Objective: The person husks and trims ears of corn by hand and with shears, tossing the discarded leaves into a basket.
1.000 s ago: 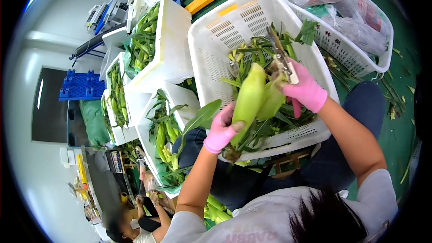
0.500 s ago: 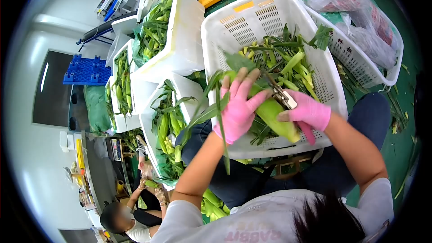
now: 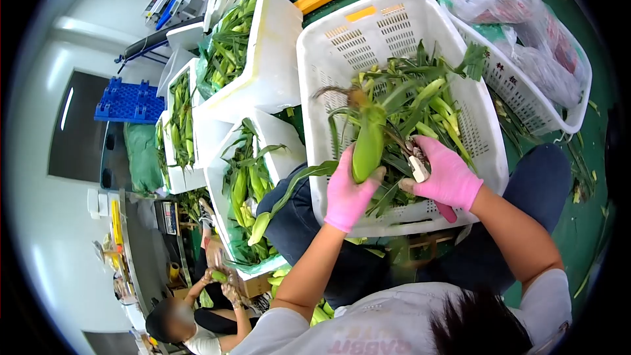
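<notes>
the left hand (image 3: 351, 190), in a soft pink glove, has its fingers wrapped round the low end of one ear of corn (image 3: 369, 148). the corn is over the big white basket (image 3: 315, 125), near its middle, with its far end pointing away from the person. it is long, round and smooth in its green skin, with a brown, messy top (image 3: 357, 97) like dry hair. the right hand (image 3: 447, 174) wears a pink glove too, and its fingers are curled round one tool (image 3: 419, 168) with a hard white handle and shiny metal. the tool's far end is hard to see in the leaves. the basket is hard plastic with lots of little slots. in it is a heap of thin, floppy leaves and green bits (image 3: 437, 102), too many to count. a second white basket (image 3: 526, 108) holds crinkly, see-through bags (image 3: 493, 3). on the other side are at least three thick white foam boxes (image 3: 279, 52) full of leafy corn (image 3: 230, 39). farther off are one bumpy blue plastic pallet (image 3: 131, 100), one puffy green sack (image 3: 142, 158) and one other person (image 3: 207, 338) with a green thing (image 3: 219, 276) in hand.
</notes>
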The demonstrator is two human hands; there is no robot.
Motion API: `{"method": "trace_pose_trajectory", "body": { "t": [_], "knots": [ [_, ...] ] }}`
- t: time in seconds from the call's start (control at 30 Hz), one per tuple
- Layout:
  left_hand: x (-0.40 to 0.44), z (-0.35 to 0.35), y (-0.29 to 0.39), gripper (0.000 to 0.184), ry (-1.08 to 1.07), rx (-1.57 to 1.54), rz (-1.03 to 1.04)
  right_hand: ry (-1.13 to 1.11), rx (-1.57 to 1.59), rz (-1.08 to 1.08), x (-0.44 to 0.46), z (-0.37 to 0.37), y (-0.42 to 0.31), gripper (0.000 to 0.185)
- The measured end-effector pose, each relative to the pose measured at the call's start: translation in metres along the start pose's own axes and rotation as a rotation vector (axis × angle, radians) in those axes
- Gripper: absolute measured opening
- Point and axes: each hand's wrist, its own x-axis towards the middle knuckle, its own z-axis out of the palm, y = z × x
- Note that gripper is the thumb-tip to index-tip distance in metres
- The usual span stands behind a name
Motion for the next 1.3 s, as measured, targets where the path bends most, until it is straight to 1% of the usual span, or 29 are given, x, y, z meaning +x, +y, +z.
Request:
{"method": "trace_pose_trajectory", "body": {
  "t": [0.03,0.1,0.17,0.2,0.23,0.27,0.3,0.37,0.4,0.43,0.47,0.5,0.57,0.63,0.67,0.7,0.73,0.77,0.83,0.87,0.9,0.93,1.0,1.03,1.07,1.13,1.2,1.27,1.3],
  "knots": [
    [-0.001,-0.002,-0.008,0.066,-0.022,-0.031,-0.056,-0.016,-0.001,-0.030,0.001,-0.001,0.001,0.084],
    [-0.002,-0.011,-0.002,0.069,-0.029,0.301,0.006,-0.181,0.157,0.169,-0.002,-0.018,-0.022,0.083],
    [-0.002,-0.021,0.013,0.074,-0.033,0.605,0.023,-0.226,0.238,0.141,-0.003,-0.022,-0.021,0.081],
    [0.000,-0.026,0.015,0.075,-0.049,0.661,0.039,-0.250,0.279,0.128,-0.004,-0.023,-0.021,0.080],
    [0.001,-0.031,0.017,0.074,-0.076,0.704,0.060,-0.179,0.252,-0.006,0.003,-0.005,0.006,0.079],
    [0.002,-0.035,0.018,0.074,-0.101,0.747,0.082,-0.107,0.224,-0.142,0.006,0.002,0.010,0.079],
    [0.001,-0.038,0.016,0.074,-0.100,0.717,0.118,-0.108,0.361,-0.132,0.003,0.003,0.012,0.064],
    [0.002,-0.042,0.008,0.073,-0.092,0.653,0.197,-0.162,0.455,0.040,0.003,0.004,0.003,0.042],
    [0.004,-0.044,0.002,0.073,-0.177,0.387,0.108,-0.182,0.499,0.124,0.003,0.002,-0.001,0.031],
    [0.006,-0.048,-0.005,0.072,-0.261,0.120,0.022,-0.230,0.661,0.109,0.003,0.000,-0.002,0.026],
    [0.009,-0.055,-0.008,0.072,-0.340,-0.145,-0.066,-0.285,0.700,0.144,0.001,-0.006,-0.007,0.028],
    [0.012,-0.064,0.010,0.065,-0.426,-0.374,-0.247,-0.347,0.738,0.176,-0.002,-0.015,-0.013,0.031],
    [0.013,-0.075,0.003,0.069,-0.544,-0.497,-0.264,-0.483,0.743,0.213,-0.002,-0.022,-0.011,0.038],
    [0.014,-0.078,-0.004,0.079,-0.671,-0.573,-0.257,-0.535,0.734,0.044,0.000,-0.014,0.001,0.046],
    [0.014,-0.079,-0.009,0.079,-0.780,-0.645,-0.317,-0.565,0.738,-0.017,-0.001,-0.012,0.003,0.047],
    [0.015,-0.080,-0.016,0.079,-0.892,-0.719,-0.376,-0.675,0.768,-0.007,-0.001,-0.014,0.003,0.047],
    [0.016,-0.079,-0.024,0.079,-1.007,-0.793,-0.437,-0.685,0.755,-0.012,-0.002,-0.015,0.001,0.045],
    [0.014,-0.073,-0.031,0.080,-1.059,-0.858,-0.445,-0.695,0.743,-0.017,-0.003,-0.018,-0.004,0.042],
    [0.007,-0.061,-0.041,0.082,-1.061,-0.992,-0.505,-0.663,0.716,-0.040,-0.005,-0.017,-0.007,0.037],
    [0.003,-0.057,-0.042,0.083,-1.058,-1.059,-0.534,-0.622,0.699,-0.059,-0.004,-0.015,-0.008,0.035],
    [0.000,-0.053,-0.042,0.089,-1.001,-1.059,-0.482,-0.556,0.591,0.065,-0.007,-0.026,-0.021,0.030],
    [0.001,-0.050,-0.042,0.089,-0.908,-1.021,-0.475,-0.463,0.633,0.043,-0.004,-0.015,-0.009,0.028],
    [0.003,-0.045,-0.034,0.089,-0.711,-0.945,-0.458,-0.310,0.780,0.154,-0.008,-0.018,-0.016,0.028],
    [0.006,-0.043,-0.043,0.086,-0.628,-0.888,-0.447,-0.258,0.850,0.142,-0.008,-0.019,-0.015,0.026],
    [0.009,-0.040,-0.039,0.083,-0.495,-0.786,-0.357,-0.232,0.843,0.177,-0.011,-0.025,-0.024,0.029],
    [0.013,-0.034,-0.029,0.078,-0.233,-0.574,-0.184,-0.395,0.877,0.190,-0.017,-0.036,-0.030,0.038],
    [0.015,-0.028,-0.029,0.076,-0.084,-0.530,-0.075,-0.517,0.980,0.221,-0.018,-0.013,-0.018,0.047],
    [0.013,-0.017,-0.023,0.074,0.054,-0.483,0.003,-0.545,0.789,0.206,-0.021,0.004,-0.017,0.055],
    [0.009,-0.015,-0.015,0.074,0.020,-0.476,0.018,-0.523,0.748,0.141,-0.018,0.018,-0.008,0.056]
  ]
}}
